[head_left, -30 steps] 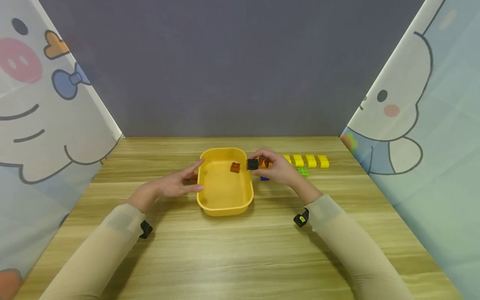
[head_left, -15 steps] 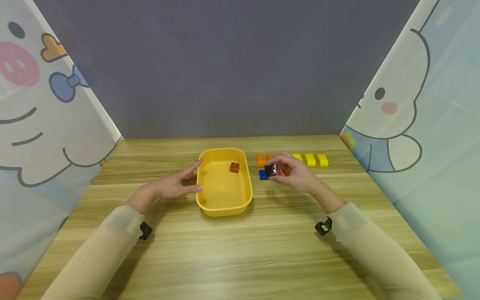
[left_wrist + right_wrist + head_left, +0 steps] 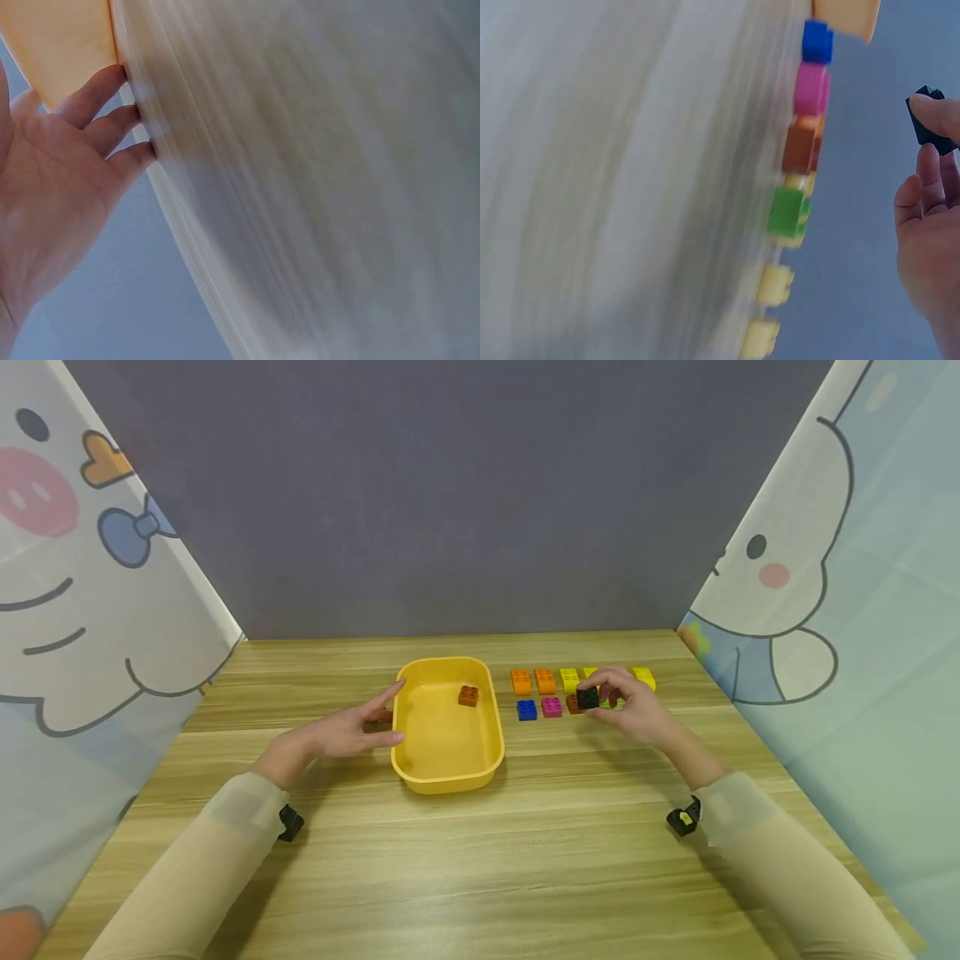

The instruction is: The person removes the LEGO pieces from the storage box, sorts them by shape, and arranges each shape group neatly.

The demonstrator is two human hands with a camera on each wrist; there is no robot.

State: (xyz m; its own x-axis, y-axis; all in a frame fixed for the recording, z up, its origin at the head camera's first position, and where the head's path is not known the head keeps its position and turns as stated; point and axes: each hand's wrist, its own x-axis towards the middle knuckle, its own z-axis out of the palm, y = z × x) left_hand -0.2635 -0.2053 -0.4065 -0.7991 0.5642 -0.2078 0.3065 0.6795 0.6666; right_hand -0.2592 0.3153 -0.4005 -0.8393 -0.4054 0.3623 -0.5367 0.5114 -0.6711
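Note:
My right hand (image 3: pixel 636 708) pinches a black toy brick (image 3: pixel 588 697) between thumb and fingertips, held above the brick rows. In the right wrist view the black brick (image 3: pixel 932 124) hangs clear of the tabletop. My left hand (image 3: pixel 339 732) touches the left side of a yellow tub (image 3: pixel 448 786) with spread, fairly straight fingers. One brown brick (image 3: pixel 468 696) lies inside the tub towards its right side. Beneath and left of the right hand sit a blue brick (image 3: pixel 527 710), a pink brick (image 3: pixel 552 707) and a brown-red brick (image 3: pixel 573 704); a green brick (image 3: pixel 786 212) is mostly hidden in the head view.
Behind the front row stand two orange bricks (image 3: pixel 533 682) and several yellow bricks (image 3: pixel 569 680), some covered by the right hand. A grey panel (image 3: pixel 457 510) closes off the back of the wooden table (image 3: pixel 450 877). Cartoon-printed sheets (image 3: pixel 780 552) flank both sides.
My right hand has carried the black brick rightward, from the tub's right rim to above the brown-red and green bricks. The left hand stays against the tub.

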